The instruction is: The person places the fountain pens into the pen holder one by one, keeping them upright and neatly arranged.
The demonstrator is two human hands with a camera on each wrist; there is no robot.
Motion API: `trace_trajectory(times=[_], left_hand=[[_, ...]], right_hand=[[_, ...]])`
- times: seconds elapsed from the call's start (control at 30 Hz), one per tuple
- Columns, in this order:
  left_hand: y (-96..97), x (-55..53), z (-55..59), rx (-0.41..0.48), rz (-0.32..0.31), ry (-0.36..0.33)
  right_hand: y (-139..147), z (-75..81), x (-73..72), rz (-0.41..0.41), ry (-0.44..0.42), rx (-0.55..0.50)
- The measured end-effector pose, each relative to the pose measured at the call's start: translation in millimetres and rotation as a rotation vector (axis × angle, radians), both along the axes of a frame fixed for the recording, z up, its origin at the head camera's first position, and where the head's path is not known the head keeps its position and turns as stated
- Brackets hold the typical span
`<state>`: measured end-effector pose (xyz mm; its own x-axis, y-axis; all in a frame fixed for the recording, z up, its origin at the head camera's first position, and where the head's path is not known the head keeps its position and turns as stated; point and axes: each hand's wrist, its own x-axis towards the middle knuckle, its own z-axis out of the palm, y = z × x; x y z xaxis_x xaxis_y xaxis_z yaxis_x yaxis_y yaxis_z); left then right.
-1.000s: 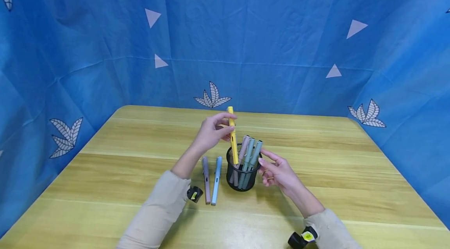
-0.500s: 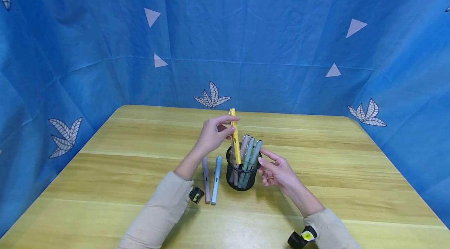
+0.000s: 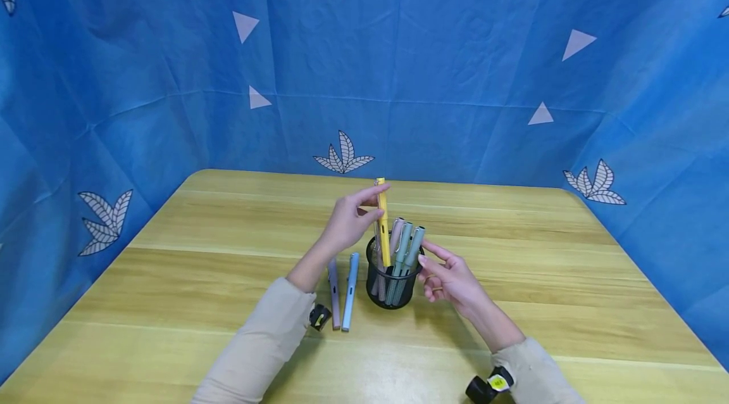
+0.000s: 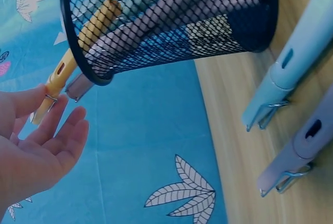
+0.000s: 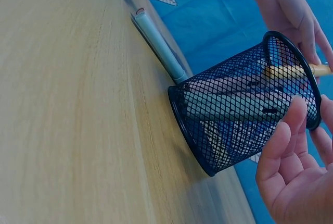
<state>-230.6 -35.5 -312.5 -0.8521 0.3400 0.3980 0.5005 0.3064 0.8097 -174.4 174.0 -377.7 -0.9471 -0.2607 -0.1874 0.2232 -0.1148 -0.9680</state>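
Observation:
My left hand (image 3: 346,221) pinches a yellow pen (image 3: 383,227) near its clip end, between thumb and fingers. The pen stands nearly upright, its lower end inside a black mesh pen holder (image 3: 393,293). In the left wrist view, the yellow pen (image 4: 61,73) passes through the holder's mouth. Several other pens stand in it, including a green pen (image 3: 414,246) and a mauve pen (image 4: 78,87). At the holder's right side, my right hand (image 3: 450,277) holds the rim by thumb and index finger; the other fingers curl loosely, seen also in the right wrist view.
A light blue pen (image 3: 350,293) and a purple pen (image 3: 334,296) lie side by side on the wooden table (image 3: 228,220), just left of the holder. A blue patterned cloth (image 3: 455,62) hangs behind the table and along its sides.
My left hand has shifted slightly right and down, and the yellow pen's lower end has moved right within the holder. My right hand and the pens on the table stay put.

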Motion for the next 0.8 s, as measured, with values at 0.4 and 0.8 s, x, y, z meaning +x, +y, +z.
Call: trace_trajectory(times=[0.4, 0.8], left_hand=[[-2.0, -4.6, -10.3, -0.125, -0.048, 0.067], [-1.3, -2.7, -13.8, -0.195, -0.114, 0.063]], right_hand=[[0, 0.1, 0.1, 0.004, -0.013, -0.001], [-2, 1.4, 1.3, -0.007, -0.022, -0.008]])
